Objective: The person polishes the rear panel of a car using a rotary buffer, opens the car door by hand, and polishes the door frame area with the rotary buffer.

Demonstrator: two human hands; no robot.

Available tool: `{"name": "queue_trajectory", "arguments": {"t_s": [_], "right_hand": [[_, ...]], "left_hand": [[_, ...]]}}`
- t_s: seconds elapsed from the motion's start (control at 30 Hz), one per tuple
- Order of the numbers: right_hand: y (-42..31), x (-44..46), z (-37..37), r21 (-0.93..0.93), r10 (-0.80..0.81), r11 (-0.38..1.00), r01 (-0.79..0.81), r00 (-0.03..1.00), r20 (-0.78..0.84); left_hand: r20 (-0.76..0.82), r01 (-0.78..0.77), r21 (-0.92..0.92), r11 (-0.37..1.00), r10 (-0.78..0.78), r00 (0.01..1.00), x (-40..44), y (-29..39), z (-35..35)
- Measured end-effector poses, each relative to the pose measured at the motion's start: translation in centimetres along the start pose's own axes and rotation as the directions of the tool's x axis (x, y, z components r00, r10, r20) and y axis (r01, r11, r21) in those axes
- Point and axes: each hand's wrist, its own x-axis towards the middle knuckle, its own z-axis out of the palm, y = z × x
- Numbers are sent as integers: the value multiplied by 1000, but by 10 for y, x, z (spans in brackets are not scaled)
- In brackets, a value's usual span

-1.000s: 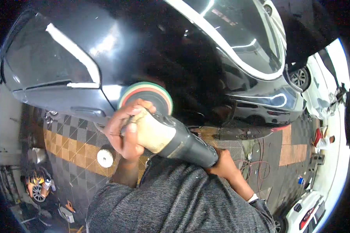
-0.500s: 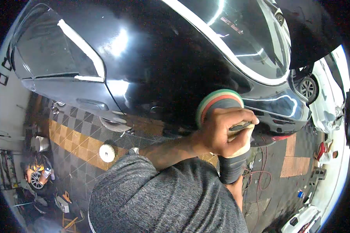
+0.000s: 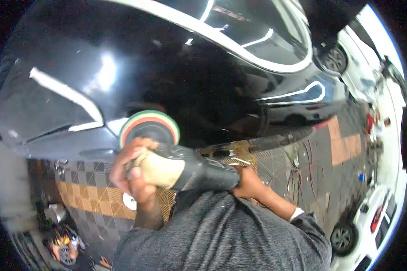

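A black and beige car polisher [image 3: 163,170] lies across in front of my body, pad end to the left. My left hand [image 3: 138,174] is closed around its beige-wrapped head. My right hand [image 3: 248,183] grips the black rear end of the body. The round polishing pad [image 3: 150,116], banded green, cream and red at the rim, is against or very close to the glossy black car panel [image 3: 203,99]; exact contact is hidden. White masking tape [image 3: 280,67] edges the rear glass, and another tape strip [image 3: 68,92] borders the side window.
Checkered floor tiles [image 3: 92,194] lie below, with a white disc [image 3: 130,202] partly behind my left arm. Red hose [image 3: 310,167] trails at right. A person crouches by a wheel [image 3: 68,255] at lower left. White cars [image 3: 368,226] stand at right.
The polisher has moved left along the panel and swung from pointing up to lying sideways. My right hand, mostly hidden before, now shows on its rear end. The view has shifted too.
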Motion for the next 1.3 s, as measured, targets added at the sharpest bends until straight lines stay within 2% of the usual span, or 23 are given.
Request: {"name": "queue_trajectory", "arguments": {"t_s": [0.07, 0.17, 0.27, 0.33, 0.4, 0.47, 0.5, 0.57, 0.6, 0.67, 0.77, 0.8, 0.87, 0.93, 1.03, 1.07, 1.1, 1.13, 1.2, 1.23, 1.27, 1.3], "right_hand": [[-10, 0, 6, 149, 73, 984, -99, 983, 171], [-25, -11, -15, 164, 157, 968, -190, 968, 196], [-12, -33, -29, 203, 185, 957, -208, 975, 125], [10, -52, -27, 232, 210, 946, -226, 974, 88], [31, -68, -36, 263, 214, 939, -222, 975, 59], [48, -82, -48, 250, 302, 918, -309, 951, 66], [64, -90, -50, 253, 300, 919, -304, 952, 57], [104, -106, -48, 321, 153, 941, -104, 980, -129], [115, -116, -53, 322, 150, 942, -99, 979, -137], [137, -133, -63, 403, 345, 862, -307, 938, -24], [181, -155, -67, 413, 413, 832, -370, 911, -16], [193, -160, -67, 417, 407, 833, -364, 913, -18], [215, -167, -71, 491, 396, 822, -290, 910, -126], [232, -174, -75, 544, 429, 785, -296, 893, -133], [258, -179, -74, 650, 495, 691, -317, 863, -105], [268, -183, -69, 699, 534, 632, -334, 842, -80], [274, -182, -68, 632, 471, 723, -279, 868, -156], [279, -186, -67, 638, 475, 718, -278, 866, -157], [283, -189, -71, 573, 452, 743, -346, 890, -50], [284, -188, -65, 611, 435, 722, -324, 900, -38], [286, -186, -61, 623, 440, 715, -316, 896, -50], [284, -186, -57, 635, 414, 724, -267, 906, -90]], "left_hand": [[6, 36, 20, 999, -36, 999, 5, 4, -3], [48, 78, 53, 996, -80, 996, 5, 6, 13], [141, 84, 38, 996, -88, 986, 3, -3, 42], [259, 93, -1, 996, -90, 962, -4, -9, 65], [275, 114, -17, 993, -105, 956, -12, -15, 96], [321, 76, -30, 997, -62, 945, -20, -26, 129], [329, 133, -48, 990, -110, 938, -28, -30, 147], [406, 124, -1, 992, -113, 907, -35, -38, 182], [445, 118, 34, 992, -121, 887, -40, -39, 201], [516, 99, 28, 995, -99, 851, -49, -47, 239], [585, -36, 24, 999, 15, 811, -64, -58, 300], [602, -99, 37, 994, 57, 796, -68, -60, 321], [639, -57, 48, 997, 13, 769, -81, -68, 361], [677, 12, 31, 999, -30, 735, -96, -79, 400], [709, -23, 9, 1000, 10, 705, -109, -88, 446], [728, -14, 12, 1000, 1, 685, -113, -91, 453], [730, 7, 16, 1000, -17, 683, -115, -91, 457], [735, -26, 51, 998, -20, 678, -115, -86, 454], [712, -68, 79, 995, -9, 702, -117, -82, 438], [677, -54, 73, 996, -10, 736, -122, -84, 430], [695, -8, 107, 994, -69, 715, -123, -83, 420], [697, -26, 100, 995, -52, 715, -124, -85, 423]]}}
